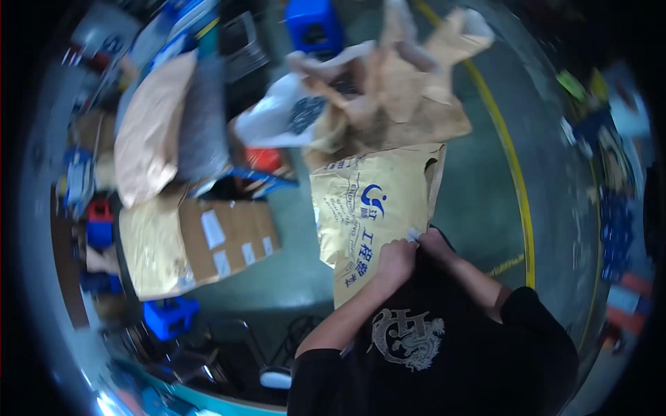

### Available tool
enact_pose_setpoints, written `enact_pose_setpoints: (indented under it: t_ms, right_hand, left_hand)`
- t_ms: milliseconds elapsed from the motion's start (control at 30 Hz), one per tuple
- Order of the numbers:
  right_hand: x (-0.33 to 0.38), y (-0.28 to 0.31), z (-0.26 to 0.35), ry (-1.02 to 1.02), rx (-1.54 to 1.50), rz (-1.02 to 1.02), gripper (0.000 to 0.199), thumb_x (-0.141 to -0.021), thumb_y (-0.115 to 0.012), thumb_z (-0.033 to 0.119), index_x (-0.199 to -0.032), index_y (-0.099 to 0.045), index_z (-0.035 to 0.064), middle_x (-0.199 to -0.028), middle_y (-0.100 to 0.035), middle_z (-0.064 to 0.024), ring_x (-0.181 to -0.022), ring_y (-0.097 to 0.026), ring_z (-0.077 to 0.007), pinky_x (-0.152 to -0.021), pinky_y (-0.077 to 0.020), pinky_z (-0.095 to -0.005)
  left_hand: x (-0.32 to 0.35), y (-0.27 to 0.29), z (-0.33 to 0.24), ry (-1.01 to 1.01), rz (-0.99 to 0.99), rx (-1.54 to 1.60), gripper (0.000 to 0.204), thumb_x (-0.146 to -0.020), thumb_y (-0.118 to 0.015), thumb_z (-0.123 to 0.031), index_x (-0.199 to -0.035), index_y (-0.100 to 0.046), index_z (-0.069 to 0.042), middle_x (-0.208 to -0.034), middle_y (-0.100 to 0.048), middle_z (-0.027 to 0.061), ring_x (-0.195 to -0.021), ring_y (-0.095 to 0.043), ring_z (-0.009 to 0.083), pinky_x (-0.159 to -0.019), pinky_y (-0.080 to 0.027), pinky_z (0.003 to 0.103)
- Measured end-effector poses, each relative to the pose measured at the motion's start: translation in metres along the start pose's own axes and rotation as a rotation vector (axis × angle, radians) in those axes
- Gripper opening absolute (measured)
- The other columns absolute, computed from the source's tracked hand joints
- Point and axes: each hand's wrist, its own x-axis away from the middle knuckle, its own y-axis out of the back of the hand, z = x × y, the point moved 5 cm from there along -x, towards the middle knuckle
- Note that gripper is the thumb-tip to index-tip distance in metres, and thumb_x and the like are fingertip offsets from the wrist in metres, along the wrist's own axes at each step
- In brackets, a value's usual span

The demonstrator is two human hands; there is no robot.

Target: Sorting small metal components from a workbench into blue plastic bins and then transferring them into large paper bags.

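A pale yellow paper sack with blue printing hangs or stands upright just in front of me; what bears it does not show. My left hand is closed in a fist on the sack's near edge. Close beside it, my right hand is closed on the same edge. A small white bit shows between the two hands, too blurred to name. The sack's right side gapes, with a dark opening near its far corner. The fingertips of both hands are partly hidden.
Beyond the sack stand opened brown paper sacks and a white bag with dark contents. On the left are a brown carton and a large tan sack. Blue stools stand about. A yellow floor line runs at right.
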Motion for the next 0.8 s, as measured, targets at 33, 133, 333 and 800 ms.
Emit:
enact_pose_setpoints:
  t_ms: [33, 133, 333, 800]
  right_hand:
    - [0.0, 0.032, -0.003, 0.009, -0.056, -0.059, 0.021, -0.083, -0.054, 0.018, -0.089, -0.059, -0.0017, -0.071, -0.061, -0.0071, -0.056, -0.057, -0.0161, -0.049, -0.045, -0.0284]
    - [-0.004, 0.139, -0.046, 0.072, -0.055, -0.301, 0.015, -0.077, -0.05, 0.007, -0.075, -0.061, -0.003, -0.064, -0.058, -0.0088, -0.05, -0.055, -0.0164, -0.045, -0.0435, -0.0294]
    - [0.02, 0.28, -0.054, 0.076, -0.632, -0.596, 0.025, -0.082, -0.052, 0.017, -0.091, -0.06, -0.0047, -0.075, -0.06, -0.0111, -0.066, -0.059, -0.0186, -0.052, -0.0492, -0.0315]
    - [0.095, 0.5, -0.112, 0.168, -1.01, -1.405, 0.025, -0.089, -0.05, 0.02, -0.106, -0.058, 0.0025, -0.091, -0.063, -0.0088, -0.074, -0.063, -0.0206, -0.058, -0.0534, -0.0334]
  left_hand:
    - [-0.019, -0.008, -0.022, -0.104, 0.016, -0.06, 0.013, -0.076, -0.052, -0.012, -0.075, -0.062, -0.005, -0.072, -0.062, 0.014, -0.066, -0.062, 0.0278, -0.059, -0.049, 0.039]
    - [-0.074, -0.026, -0.103, -0.297, 0.173, -0.101, 0.016, -0.077, -0.053, -0.015, -0.078, -0.061, -0.001, -0.075, -0.062, 0.0165, -0.069, -0.062, 0.0305, -0.062, -0.049, 0.041]
    - [-0.172, -0.027, -0.236, -0.39, 0.575, -0.011, 0.031, -0.078, -0.063, -0.023, -0.102, -0.061, -0.003, -0.084, -0.064, 0.0173, -0.076, -0.064, 0.0302, -0.07, -0.05, 0.037]
    - [-0.218, 0.133, -0.66, -1.268, 1.386, -0.127, 0.027, -0.082, -0.06, -0.008, -0.108, -0.054, 0.0, -0.091, -0.062, 0.0141, -0.076, -0.062, 0.0252, -0.067, -0.051, 0.032]
